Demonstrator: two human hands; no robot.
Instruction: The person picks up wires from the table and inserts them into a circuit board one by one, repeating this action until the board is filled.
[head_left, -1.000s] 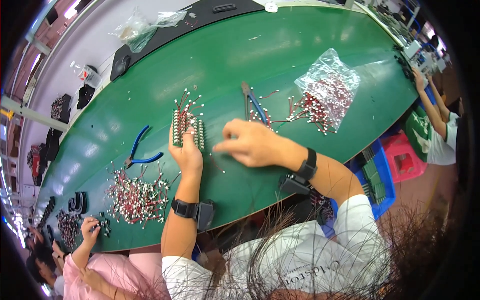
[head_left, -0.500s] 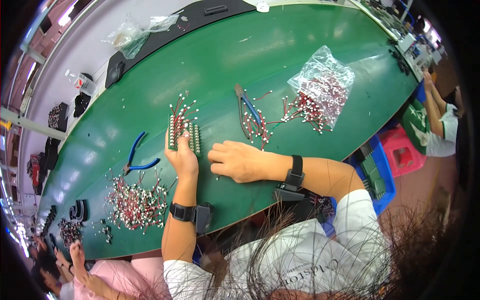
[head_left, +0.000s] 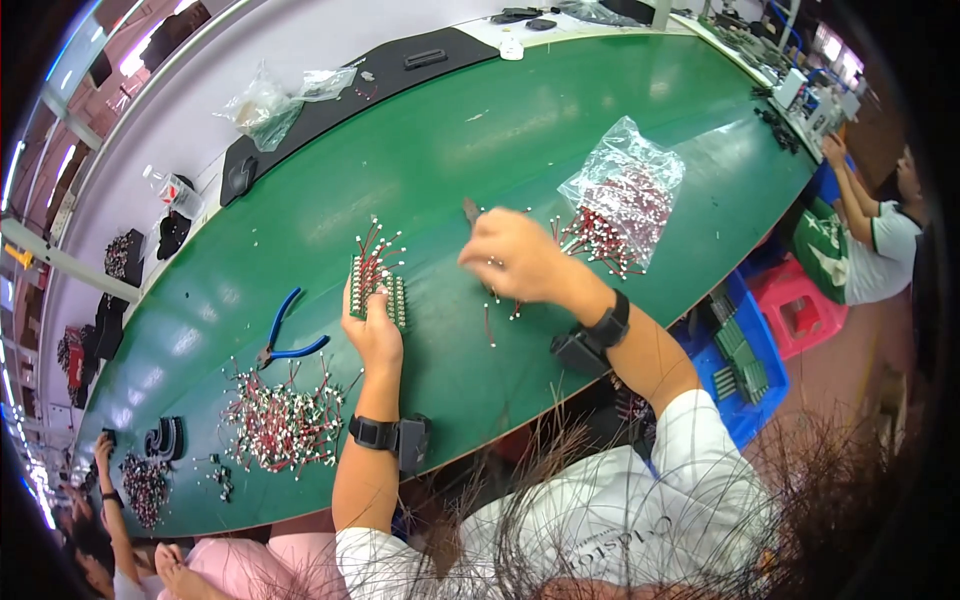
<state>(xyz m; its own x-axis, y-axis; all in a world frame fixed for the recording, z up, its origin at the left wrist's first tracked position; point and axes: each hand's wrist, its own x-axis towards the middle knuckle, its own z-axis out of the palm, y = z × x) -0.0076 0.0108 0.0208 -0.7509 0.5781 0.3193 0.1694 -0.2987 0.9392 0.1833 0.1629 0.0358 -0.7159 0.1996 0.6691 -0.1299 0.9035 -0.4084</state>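
My left hand (head_left: 374,335) is closed round a green circuit board panel (head_left: 397,302), its thumb lying across the face. Red wires with white ends stand up from the panel's upper part. My right hand (head_left: 518,258), fingers curled, is over a pair of pliers (head_left: 471,210) and some loose wires; it hides most of both. Whatever its fingers hold, if anything, cannot be made out. Just below that hand a single red wire (head_left: 489,326) shows against the green. Farther right, a clear plastic bag (head_left: 622,165) spills red wires with white connectors.
Blue-handled cutters (head_left: 300,350) lie left of the panel, above a heap of red and white wires (head_left: 280,418). A blue crate (head_left: 770,400) with green boards and a red stool (head_left: 797,305) stand beyond the right edge. Other people sit at both sides.
My right hand has moved away from the panel, up and right to the pliers and loose wires. My left hand still holds the panel. The whole view has shifted slightly.
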